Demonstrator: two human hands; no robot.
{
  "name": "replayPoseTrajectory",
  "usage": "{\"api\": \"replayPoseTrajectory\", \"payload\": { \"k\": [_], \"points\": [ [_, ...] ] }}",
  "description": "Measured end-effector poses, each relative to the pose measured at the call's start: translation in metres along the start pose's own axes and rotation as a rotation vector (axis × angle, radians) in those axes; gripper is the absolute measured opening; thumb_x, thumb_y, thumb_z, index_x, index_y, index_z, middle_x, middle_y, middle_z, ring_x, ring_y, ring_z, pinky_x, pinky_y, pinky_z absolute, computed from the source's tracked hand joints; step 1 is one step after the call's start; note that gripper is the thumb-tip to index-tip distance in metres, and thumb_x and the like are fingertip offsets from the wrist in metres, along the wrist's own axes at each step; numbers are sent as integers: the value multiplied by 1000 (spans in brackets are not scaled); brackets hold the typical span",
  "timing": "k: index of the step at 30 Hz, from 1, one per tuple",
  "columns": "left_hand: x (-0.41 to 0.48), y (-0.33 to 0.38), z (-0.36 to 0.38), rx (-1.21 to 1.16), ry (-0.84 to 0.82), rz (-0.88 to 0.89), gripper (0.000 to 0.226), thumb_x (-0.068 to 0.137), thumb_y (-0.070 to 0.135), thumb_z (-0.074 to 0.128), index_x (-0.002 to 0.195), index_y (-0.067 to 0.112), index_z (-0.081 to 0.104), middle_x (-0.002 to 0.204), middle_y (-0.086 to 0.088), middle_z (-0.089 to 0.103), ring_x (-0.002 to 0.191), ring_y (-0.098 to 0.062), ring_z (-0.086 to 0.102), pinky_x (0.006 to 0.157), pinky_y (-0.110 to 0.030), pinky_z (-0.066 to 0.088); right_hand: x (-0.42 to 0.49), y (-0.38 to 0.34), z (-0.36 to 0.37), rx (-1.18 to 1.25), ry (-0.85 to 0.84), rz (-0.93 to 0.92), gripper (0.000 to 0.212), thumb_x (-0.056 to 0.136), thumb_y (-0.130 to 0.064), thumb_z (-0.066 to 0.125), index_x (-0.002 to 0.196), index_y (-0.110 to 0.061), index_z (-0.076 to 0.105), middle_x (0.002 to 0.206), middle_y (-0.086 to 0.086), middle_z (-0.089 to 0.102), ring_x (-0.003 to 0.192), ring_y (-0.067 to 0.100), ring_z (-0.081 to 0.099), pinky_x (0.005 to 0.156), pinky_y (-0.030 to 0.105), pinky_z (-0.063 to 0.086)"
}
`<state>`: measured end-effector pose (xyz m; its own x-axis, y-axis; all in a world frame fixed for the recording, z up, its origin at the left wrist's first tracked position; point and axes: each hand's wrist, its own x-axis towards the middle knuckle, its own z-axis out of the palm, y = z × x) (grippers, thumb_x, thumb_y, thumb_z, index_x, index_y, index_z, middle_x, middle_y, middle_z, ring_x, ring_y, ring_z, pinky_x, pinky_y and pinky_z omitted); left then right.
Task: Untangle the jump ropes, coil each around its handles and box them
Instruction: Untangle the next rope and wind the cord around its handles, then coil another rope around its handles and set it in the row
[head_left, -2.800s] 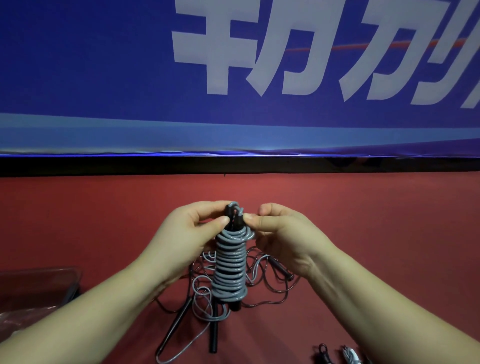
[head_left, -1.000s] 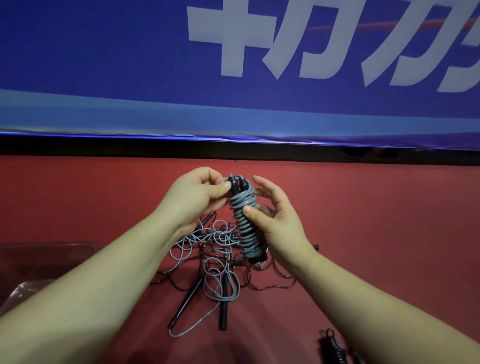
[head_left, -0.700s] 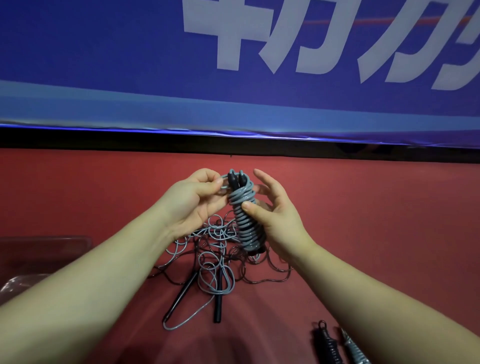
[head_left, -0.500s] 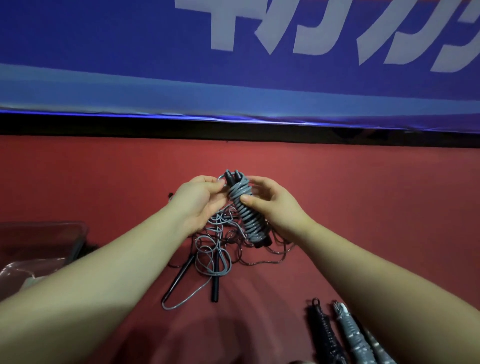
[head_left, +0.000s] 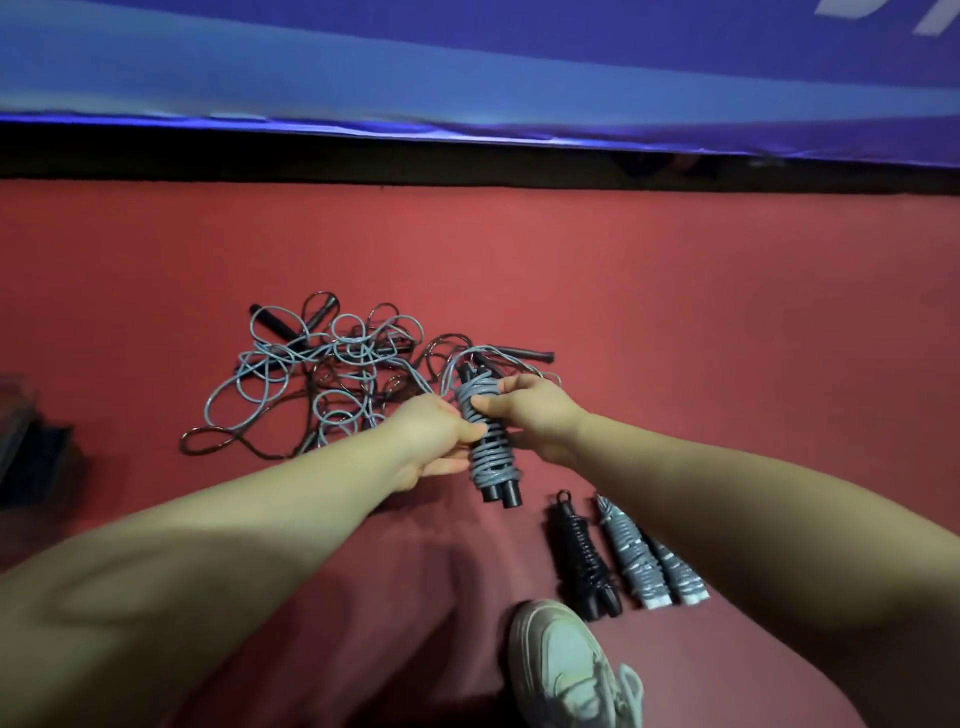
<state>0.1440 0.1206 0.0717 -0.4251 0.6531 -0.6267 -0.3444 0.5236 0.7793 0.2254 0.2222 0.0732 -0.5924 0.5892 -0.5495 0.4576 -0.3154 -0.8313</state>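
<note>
Where the red floor (head_left: 727, 312) meets the left edge of view, a dim, cut-off container (head_left: 26, 447), possibly the box, sits with its contents too dark to tell. Right of it lies a loose tangle (head_left: 332, 379) of grey and black ropes with black handles, not yet sorted. Next, the left hand (head_left: 434, 441) and right hand (head_left: 535, 415) grip one grey rope bundle (head_left: 488, 447), coiled on its paired black handles, held above the floor. Further right, three finished bundles (head_left: 631, 556), one black and two grey, lie side by side. Coiling looks roughly half done; none of these bundles is boxed.
</note>
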Motion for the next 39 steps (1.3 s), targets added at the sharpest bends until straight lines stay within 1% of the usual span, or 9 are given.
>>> {"api": "replayPoseTrajectory", "payload": {
  "k": [4, 7, 9, 16, 22, 28, 30, 34, 39],
  "points": [
    [18, -28, 39, -20, -18, -86, 11, 91, 4, 59, 82, 8, 53, 73, -2, 59, 64, -11, 59, 58, -20, 52, 9, 21, -25, -474, 81, 32, 23, 85, -17, 69, 73, -16, 49, 75, 1, 56, 66, 13, 51, 70, 28, 47],
    [30, -53, 64, -29, -21, -142, 19, 91, 1, 56, 111, 0, 56, 82, -7, 59, 80, -21, 62, 73, -29, 53, 14, 42, -38, -832, 51, 91, 29, 85, -30, 68, 98, -4, 64, 97, 12, 67, 81, 21, 58, 84, 34, 50],
    [38, -69, 74, 11, -24, -184, 15, 92, 0, 54, 106, 5, 57, 84, -8, 57, 80, -23, 59, 76, -32, 52, 15, 62, -46, -949, 58, 138, 43, 85, -35, 66, 111, -2, 62, 110, 14, 66, 94, 24, 61, 84, 32, 47],
    [61, -118, 95, 247, -98, -285, 28, 91, -8, 44, 68, 8, 42, 44, 0, 39, 28, -7, 35, 32, -14, 25, 21, 127, -57, -1017, 111, 199, 41, 85, -32, 64, 116, -6, 54, 116, 12, 63, 107, 29, 59, 86, 33, 45],
    [61, -138, 112, 268, -199, -293, 29, 82, -15, 43, 74, 6, 61, 92, -23, 62, 87, -29, 57, 87, -42, 46, 20, 146, -69, -1162, 189, 202, 45, 87, -29, 61, 125, -8, 47, 126, 12, 48, 112, 32, 54, 86, 37, 46],
    [61, -131, 107, 372, -237, -248, 28, 89, -7, 43, 73, 12, 54, 78, -14, 52, 69, -23, 49, 61, -30, 35, 15, 153, -71, -1233, 208, 149, 38, 93, -26, 53, 125, -11, 37, 127, 12, 40, 114, 33, 52, 84, 40, 45],
    [63, -124, 93, 359, -180, -256, 27, 93, -4, 45, 74, 14, 51, 80, -12, 51, 74, -23, 50, 65, -31, 42, 15, 147, -66, -1238, 184, 138, 38, 93, -27, 51, 125, -11, 37, 128, 12, 38, 114, 33, 52, 84, 40, 45],
    [67, -104, 54, 404, 7, -173, 29, 93, 3, 51, 122, 4, 55, 118, -17, 60, 109, -28, 57, 90, -32, 47, 24, 124, -50, -1206, 149, 87, 45, 93, -30, 52, 131, -13, 35, 134, 12, 34, 116, 34, 51, 88, 40, 43],
    [61, -76, 1, 653, 189, -64, 30, 90, 11, 58, 119, 8, 61, 126, -12, 60, 117, -27, 55, 102, -31, 42, 37, 90, -13, -1231, 74, 25, 53, 92, -29, 52, 139, -14, 31, 143, 11, 27, 120, 34, 49, 93, 41, 42]
  ]
}}
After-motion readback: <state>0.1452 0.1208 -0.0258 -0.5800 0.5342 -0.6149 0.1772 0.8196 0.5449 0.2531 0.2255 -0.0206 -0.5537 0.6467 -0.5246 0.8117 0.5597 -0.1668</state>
